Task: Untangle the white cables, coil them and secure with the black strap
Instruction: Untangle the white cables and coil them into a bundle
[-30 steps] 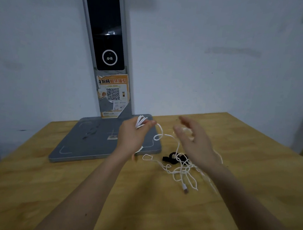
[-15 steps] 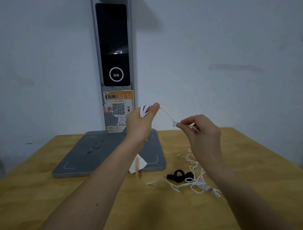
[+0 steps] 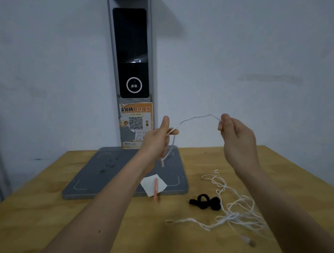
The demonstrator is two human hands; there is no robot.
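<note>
A thin white cable [image 3: 194, 118] arcs through the air between my two hands, well above the table. My left hand [image 3: 158, 140] pinches one part of it between thumb and finger, and a short end dangles below that hand. My right hand [image 3: 236, 139] pinches the cable further along, fingers curled. The remaining white cable [image 3: 235, 209] lies in a loose tangle on the wooden table [image 3: 35, 215] at the right, a plug end near the front. The black strap [image 3: 205, 202] lies just left of the tangle.
A grey scanner base plate [image 3: 108, 173] with a tall post and dark screen [image 3: 131, 51] stands at the table's back against the wall. A white paper scrap [image 3: 149, 185] and a pink pen [image 3: 155, 189] lie at the plate's front edge.
Both hands rose and drew apart. The right hand moved right, stretching a longer span of cable between them. The view tilted upward.
</note>
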